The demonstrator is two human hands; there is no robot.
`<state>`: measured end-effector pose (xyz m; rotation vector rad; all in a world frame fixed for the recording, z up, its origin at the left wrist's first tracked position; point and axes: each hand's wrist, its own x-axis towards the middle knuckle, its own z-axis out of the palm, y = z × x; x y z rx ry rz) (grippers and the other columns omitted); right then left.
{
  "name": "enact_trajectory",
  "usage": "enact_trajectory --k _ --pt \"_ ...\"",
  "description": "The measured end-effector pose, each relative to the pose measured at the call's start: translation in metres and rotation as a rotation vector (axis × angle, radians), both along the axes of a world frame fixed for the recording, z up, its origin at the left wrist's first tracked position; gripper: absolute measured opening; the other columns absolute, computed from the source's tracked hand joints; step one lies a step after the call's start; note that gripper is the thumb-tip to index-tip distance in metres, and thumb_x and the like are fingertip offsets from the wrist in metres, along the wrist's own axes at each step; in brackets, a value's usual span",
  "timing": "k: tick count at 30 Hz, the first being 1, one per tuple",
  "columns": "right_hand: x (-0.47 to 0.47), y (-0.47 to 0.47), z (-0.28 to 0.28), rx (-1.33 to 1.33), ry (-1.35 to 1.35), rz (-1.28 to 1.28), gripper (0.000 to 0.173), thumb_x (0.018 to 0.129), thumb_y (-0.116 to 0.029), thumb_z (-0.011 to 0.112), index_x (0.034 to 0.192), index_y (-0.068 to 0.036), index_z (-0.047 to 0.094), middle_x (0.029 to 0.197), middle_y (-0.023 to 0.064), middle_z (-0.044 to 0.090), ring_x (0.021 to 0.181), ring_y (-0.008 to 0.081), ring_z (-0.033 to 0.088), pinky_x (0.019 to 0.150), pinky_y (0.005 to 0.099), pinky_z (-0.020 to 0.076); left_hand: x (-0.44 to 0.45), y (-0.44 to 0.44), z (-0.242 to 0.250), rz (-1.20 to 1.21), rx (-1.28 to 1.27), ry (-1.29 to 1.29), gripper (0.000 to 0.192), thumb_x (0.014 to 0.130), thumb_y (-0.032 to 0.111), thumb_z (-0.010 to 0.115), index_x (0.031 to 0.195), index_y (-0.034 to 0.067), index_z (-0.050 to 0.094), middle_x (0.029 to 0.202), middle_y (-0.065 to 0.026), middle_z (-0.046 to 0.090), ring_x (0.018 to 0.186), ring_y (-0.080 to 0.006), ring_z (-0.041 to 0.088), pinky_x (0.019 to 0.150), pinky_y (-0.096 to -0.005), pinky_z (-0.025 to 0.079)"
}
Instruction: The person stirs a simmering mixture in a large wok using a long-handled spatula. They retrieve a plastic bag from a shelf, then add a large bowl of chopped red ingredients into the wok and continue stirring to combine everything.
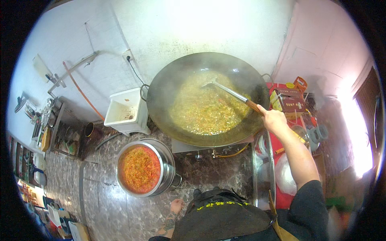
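A large round wok (159, 120) full of bubbling, oily yellow-green food (208, 111) stands in front of me, with steam above it. My right hand (273, 121) grips the wooden handle of a wok spatula (230, 92) at the wok's right side. The spatula's metal blade rests in the food, mostly covered by liquid. My left hand (177, 205) hangs low beside my apron, its fingers curled and partly hidden from above. Left of my body, a steel pot (162, 164) holds a chopped red-orange mixture (139, 169). The left hand is apart from this pot.
A white mop sink (126, 108) stands against the wall left of the wok. On the right, a red-covered table (279, 168) bears a cardboard box (289, 101) and a plastic bag (285, 174). A yellow gas hose (233, 155) runs under the wok. Marbled tiles (111, 208) cover the floor.
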<state>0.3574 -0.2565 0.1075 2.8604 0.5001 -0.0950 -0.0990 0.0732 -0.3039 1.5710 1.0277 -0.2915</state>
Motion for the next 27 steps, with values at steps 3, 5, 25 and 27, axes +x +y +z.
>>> enact_trajectory --k 3,5,25,27 --pt "-0.015 -0.02 0.013 -0.07 0.017 -0.014 0.055 0.094 -0.023 0.047 0.146 -0.036 0.036 0.087 0.0135 0.069 0.079 0.0303 0.069 0.071 0.0436 0.0541 0.013 -0.003 0.023 -0.088 0.024 0.037 0.029 0.091 0.027 0.054 0.093 0.001 0.067 0.068 -0.0079 0.065 0.058 -0.0177 0.06 0.056 -0.0346 0.047" --pt "-0.029 -0.037 0.023 -0.093 -0.009 -0.001 0.053 0.094 -0.023 0.047 0.144 -0.037 0.038 0.082 0.0143 0.068 0.074 0.0319 0.069 0.068 0.0451 0.0543 0.015 -0.003 0.018 -0.121 0.02 0.047 0.028 0.092 0.027 0.055 0.095 0.001 0.066 0.068 -0.0071 0.064 0.058 -0.0166 0.06 0.055 -0.0337 0.047" --pt "-0.089 -0.147 0.248 -0.213 -0.032 0.088 0.051 0.071 -0.017 0.076 0.12 -0.025 0.067 0.092 0.0104 0.071 0.077 0.0276 0.068 0.074 0.0397 0.0528 0.04 0.008 -0.001 -0.202 0.03 -0.034 0.018 0.091 0.016 0.055 0.087 0.0 0.062 0.069 -0.0069 0.061 0.057 -0.0145 0.059 0.049 -0.0322 0.048" --pt "-0.092 -0.137 0.271 -0.259 -0.002 0.064 0.052 0.068 -0.015 0.076 0.118 -0.024 0.068 0.093 0.0095 0.071 0.08 0.0271 0.068 0.076 0.0387 0.0527 0.044 0.007 -0.002 -0.203 -0.001 -0.012 0.018 0.09 0.016 0.056 0.086 0.0 0.063 0.069 -0.007 0.062 0.057 -0.0146 0.06 0.048 -0.0323 0.048"
